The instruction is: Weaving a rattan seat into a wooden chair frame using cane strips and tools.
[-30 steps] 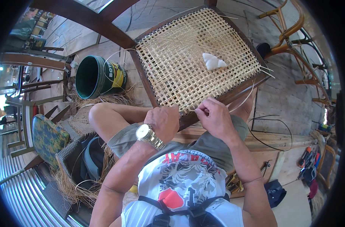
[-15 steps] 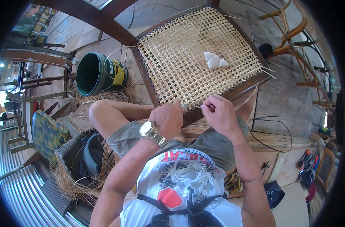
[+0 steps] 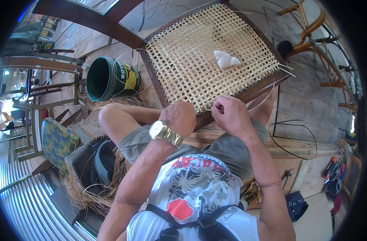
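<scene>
A woven cane seat panel in a dark wooden chair frame lies before me. At its near edge my right hand is closed in a pinch on a thin cane strand, whose loose length curves out to the right. Just left of it, my left hand is curled at the near corner of the weave, its back toward me. Its fingertips are hidden, and whatever they hold cannot be made out. A crumpled white wad rests on the weave. Two cane ends stick out at the right corner.
A green bucket lies tipped on its side at the left, with cane shavings beneath. Camouflage-patterned cushion and a bin stand lower left. Bentwood chair parts are at far right. A dark cord loop lies right.
My left hand has turned over so its back shows and its fingers are now hidden. The right hand has shifted slightly, still pinching the strand. The view has moved a little.
</scene>
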Tool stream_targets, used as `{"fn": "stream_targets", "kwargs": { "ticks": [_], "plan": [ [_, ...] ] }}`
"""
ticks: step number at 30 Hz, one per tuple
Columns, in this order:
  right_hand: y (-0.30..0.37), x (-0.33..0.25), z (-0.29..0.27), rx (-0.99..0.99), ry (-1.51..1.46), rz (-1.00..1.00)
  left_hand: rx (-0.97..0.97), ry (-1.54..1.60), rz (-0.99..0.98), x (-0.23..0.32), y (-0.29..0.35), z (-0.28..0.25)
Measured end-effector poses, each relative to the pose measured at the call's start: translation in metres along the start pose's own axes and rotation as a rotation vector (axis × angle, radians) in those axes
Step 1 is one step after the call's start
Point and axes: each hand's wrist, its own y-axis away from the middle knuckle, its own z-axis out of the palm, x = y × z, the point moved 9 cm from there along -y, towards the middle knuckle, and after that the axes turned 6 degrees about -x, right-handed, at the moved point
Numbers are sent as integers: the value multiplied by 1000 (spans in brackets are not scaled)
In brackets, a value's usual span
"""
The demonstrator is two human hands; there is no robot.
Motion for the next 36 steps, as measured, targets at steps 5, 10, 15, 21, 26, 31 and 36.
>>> {"fn": "stream_targets", "kwargs": {
  "ticks": [5,10,15,21,26,31,36],
  "plan": [
    [0,1,0,-47,-13,31,40,197,-6,-19,-10,17],
    [0,-2,3,-33,9,23,188,322,-153,-21,9,26],
    [4,-3,5,24,54,-21,213,116,-60,2,13,27],
    [6,-5,12,14,101,-13,146,117,81,0,-2,12],
    [8,-6,12,16,97,10,134,70,90,2,4,18],
    [10,-24,21,73,197,-84,152,197,178,-9,-2,17],
    [19,-22,15,97,121,-57,58,204,189,-17,-19,20]
  ]
}}
